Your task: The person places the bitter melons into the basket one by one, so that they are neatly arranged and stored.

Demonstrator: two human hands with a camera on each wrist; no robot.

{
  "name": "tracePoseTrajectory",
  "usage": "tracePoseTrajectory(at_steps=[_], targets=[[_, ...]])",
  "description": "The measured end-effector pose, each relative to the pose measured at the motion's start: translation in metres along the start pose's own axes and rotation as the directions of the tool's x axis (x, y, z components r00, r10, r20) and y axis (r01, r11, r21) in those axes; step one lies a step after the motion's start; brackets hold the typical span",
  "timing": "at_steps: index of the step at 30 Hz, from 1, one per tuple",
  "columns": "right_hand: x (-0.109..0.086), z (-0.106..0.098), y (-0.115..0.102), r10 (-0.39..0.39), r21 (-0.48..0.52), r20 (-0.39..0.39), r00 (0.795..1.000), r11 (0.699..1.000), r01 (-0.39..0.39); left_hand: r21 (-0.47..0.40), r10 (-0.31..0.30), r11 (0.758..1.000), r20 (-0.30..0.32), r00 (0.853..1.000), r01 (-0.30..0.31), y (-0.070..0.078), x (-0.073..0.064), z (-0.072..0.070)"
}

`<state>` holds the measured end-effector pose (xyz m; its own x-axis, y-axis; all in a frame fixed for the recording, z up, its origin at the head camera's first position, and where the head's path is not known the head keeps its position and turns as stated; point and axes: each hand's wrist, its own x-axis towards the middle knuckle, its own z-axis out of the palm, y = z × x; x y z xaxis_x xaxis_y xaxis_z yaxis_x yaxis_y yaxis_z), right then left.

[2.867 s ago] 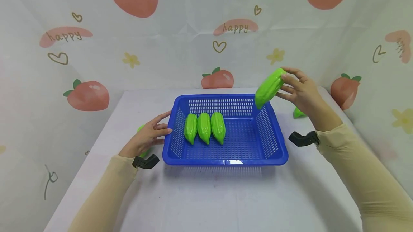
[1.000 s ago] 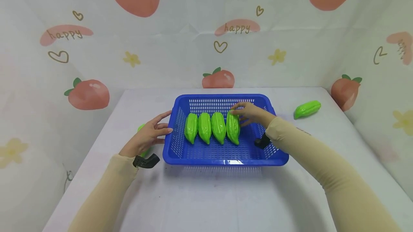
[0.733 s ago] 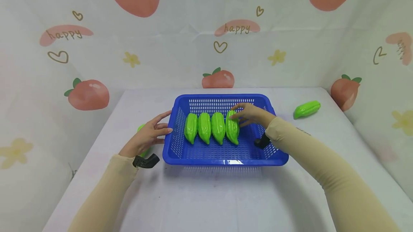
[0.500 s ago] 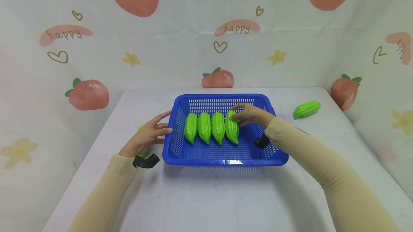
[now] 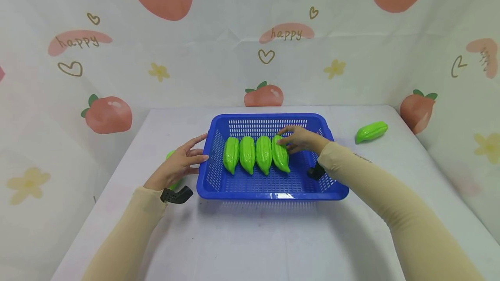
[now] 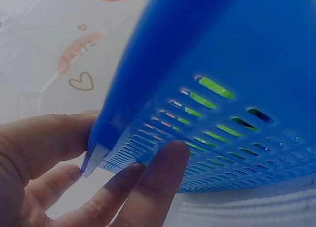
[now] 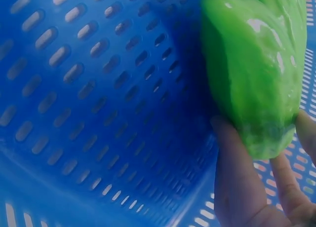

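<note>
A blue perforated basket [image 5: 273,196] stands on the white table with glossy, ribbed green bitter melons lying side by side in it. My right hand [image 5: 302,139] reaches over the basket's right side and holds the upper end of the rightmost bitter melon [image 5: 281,159]. In the right wrist view, thumb and fingers close round that end of the bitter melon [image 7: 256,79]. My left hand [image 5: 177,163] touches the basket's left rim from outside with extended fingers. Its fingertips meet the rim and the outer wall [image 6: 163,54] in the left wrist view.
Another bitter melon [image 5: 372,132] lies on the table right of the basket. One more green piece [image 5: 174,184] shows partly behind my left hand. A printed white cloth [image 5: 218,68] hangs behind the table.
My right hand has brought the fourth bitter melon from above the right rim down into the basket. Lately its upper end has shifted slightly left, towards the others. My left hand stays at the rim.
</note>
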<state>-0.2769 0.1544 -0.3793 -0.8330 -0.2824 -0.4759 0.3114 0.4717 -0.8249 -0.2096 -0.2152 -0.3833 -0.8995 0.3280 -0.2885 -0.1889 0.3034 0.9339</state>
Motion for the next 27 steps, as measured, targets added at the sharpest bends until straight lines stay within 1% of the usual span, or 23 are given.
tracePoseTrajectory(at_steps=[4, 10, 17, 27], targets=[[0.0005, 0.0011, -0.0003, 0.007, -0.029, -0.004, 1.000, 1.000, -0.007, -0.001, -0.002, 1.000, 0.004, 1.000, 0.002, 0.0010, -0.0004, 0.0002], [0.0009, 0.0033, -0.0014, 0.023, -0.032, -0.013, 1.000, 0.999, -0.024, -0.001, 0.004, 1.000, 0.002, 1.000, -0.004, 0.0000, 0.0001, 0.0007], [0.0002, 0.0039, -0.0017, 0.026, -0.026, -0.002, 1.000, 0.999, -0.026, -0.046, 0.006, 0.999, 0.004, 1.000, -0.006, -0.0001, 0.0002, 0.0014], [0.0021, 0.0025, 0.0003, 0.043, -0.075, 0.000, 0.999, 0.996, -0.042, -0.054, 0.009, 0.998, 0.008, 1.000, -0.008, 0.0003, 0.0003, 0.0017]])
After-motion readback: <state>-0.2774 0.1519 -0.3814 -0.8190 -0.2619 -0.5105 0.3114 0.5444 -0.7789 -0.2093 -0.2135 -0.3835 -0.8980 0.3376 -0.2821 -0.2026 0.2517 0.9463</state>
